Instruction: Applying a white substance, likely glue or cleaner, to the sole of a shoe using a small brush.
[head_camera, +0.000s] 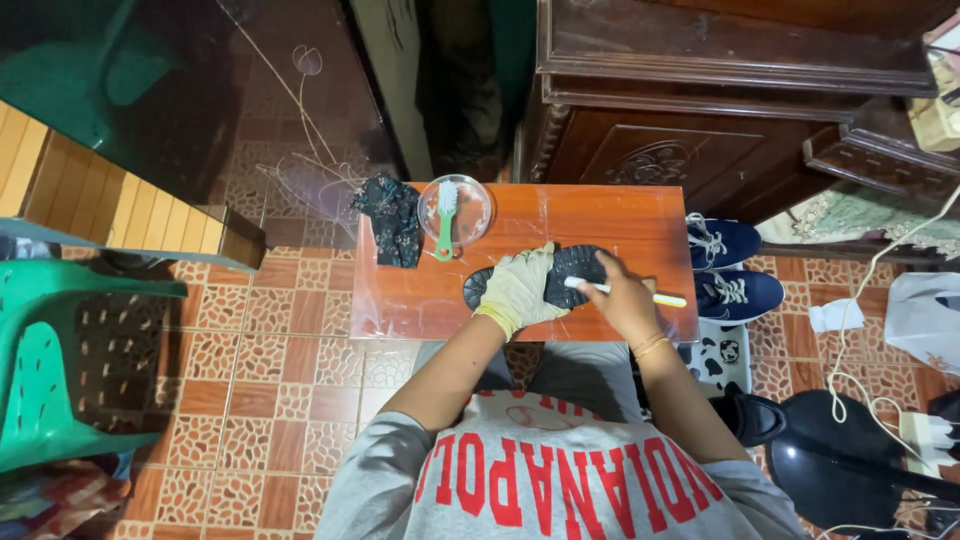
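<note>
I am pinching a thin white stick-like tool (628, 292) in my right hand (628, 300), fingers closed around its middle, its tip resting on the black shoe (575, 266) that is lying sole-up on the small orange-brown table (610, 220). My left hand (518, 290), wearing a pale yellowish glove, is pressing down flat across the middle of the shoe, gripping it in place rather than lifting it.

As I judge it, the main risk is the tool skidding: the sole is ridged, and if I am pushing too hard the tip could jump a groove and jab into my gloved fingers, which are lying just beside it. The tabletop is looking glossy, as if covered in clear film, so the shoe could also be sliding under my palm if my pressure is easing off.

Further out on the table, a clear round bowl (457, 210) is holding a green-handled brush (446, 222), and a dark patterned cloth (393, 220) is hanging over the left edge. A pair of blue sneakers (728, 268) is sitting on the floor to the right. Around me, patterned brown tiles (270, 340) are covering the floor, a green plastic chair (60, 360) is standing on the left, a carved dark wooden cabinet (690, 110) is rising behind the table, and white cables (860, 330) are trailing on the right.
</note>
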